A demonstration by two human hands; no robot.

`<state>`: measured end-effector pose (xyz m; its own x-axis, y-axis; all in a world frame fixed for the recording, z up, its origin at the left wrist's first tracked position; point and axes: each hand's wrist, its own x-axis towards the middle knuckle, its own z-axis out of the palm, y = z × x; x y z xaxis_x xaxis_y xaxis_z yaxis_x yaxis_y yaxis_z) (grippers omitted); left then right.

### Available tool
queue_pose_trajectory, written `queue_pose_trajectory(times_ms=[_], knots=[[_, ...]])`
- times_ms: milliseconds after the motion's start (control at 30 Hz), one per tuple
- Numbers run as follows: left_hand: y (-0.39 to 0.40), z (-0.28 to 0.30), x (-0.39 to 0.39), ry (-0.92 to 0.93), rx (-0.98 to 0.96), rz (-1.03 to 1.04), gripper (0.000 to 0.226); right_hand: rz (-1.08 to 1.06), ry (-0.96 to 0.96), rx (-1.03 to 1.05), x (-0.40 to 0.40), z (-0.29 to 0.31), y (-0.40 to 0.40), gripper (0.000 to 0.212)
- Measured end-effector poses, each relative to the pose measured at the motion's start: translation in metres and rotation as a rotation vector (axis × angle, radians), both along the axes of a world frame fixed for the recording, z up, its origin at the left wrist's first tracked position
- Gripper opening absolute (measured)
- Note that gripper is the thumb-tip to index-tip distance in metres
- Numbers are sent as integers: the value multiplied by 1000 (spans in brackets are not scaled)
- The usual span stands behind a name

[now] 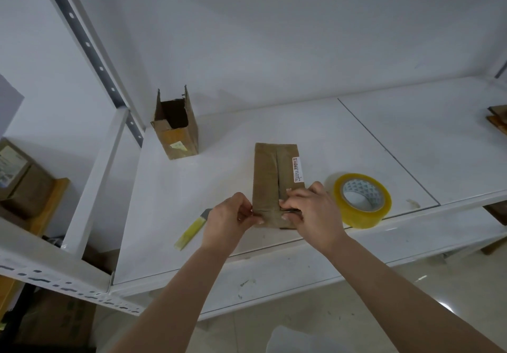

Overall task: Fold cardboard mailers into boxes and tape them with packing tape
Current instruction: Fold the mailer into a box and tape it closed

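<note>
A brown cardboard box (275, 180) lies on the white shelf (356, 144), its long side running away from the person, with two flaps meeting along a dark centre seam on its upper face. A small white label (298, 169) with red print sits on the right flap near the seam. Both hands work at the near end of this box. The left hand (229, 219) grips the near-left corner, fingers curled against the box's left edge and the thumb over the near end. The right hand (311, 210) covers the near-right part, fingers curled and pressing down on the flap beside the seam, with fingertips on the near edge.

Just right of the right hand, a roll of clear yellowish packing tape (361, 199) lies on the shelf, close to the box but not touching it. A yellow utility knife (190, 231) lies on the shelf left of the left hand, partly hidden behind it. Farther back and to the left, a second cardboard box (177, 130) stands upright, open at the top with flaps raised, well apart from the hands. More cardboard boxes (19, 177) sit on a neighbouring shelf at the far left.
</note>
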<state>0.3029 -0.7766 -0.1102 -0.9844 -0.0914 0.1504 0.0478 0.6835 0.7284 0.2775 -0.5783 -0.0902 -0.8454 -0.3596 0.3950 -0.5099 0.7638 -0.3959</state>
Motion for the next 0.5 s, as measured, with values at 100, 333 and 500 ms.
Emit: queue_pose_trajectory(times_ms=[100, 333, 500], knots=[[1, 2, -3, -8, -22, -24, 30, -2, 44, -7, 0, -1, 0, 20], [17, 16, -5, 0, -108, -119, 82, 12, 71, -11, 0, -5, 2, 22], [30, 20, -13, -112, -296, -250, 55, 9, -29, -38, -1, -1, 16, 41]])
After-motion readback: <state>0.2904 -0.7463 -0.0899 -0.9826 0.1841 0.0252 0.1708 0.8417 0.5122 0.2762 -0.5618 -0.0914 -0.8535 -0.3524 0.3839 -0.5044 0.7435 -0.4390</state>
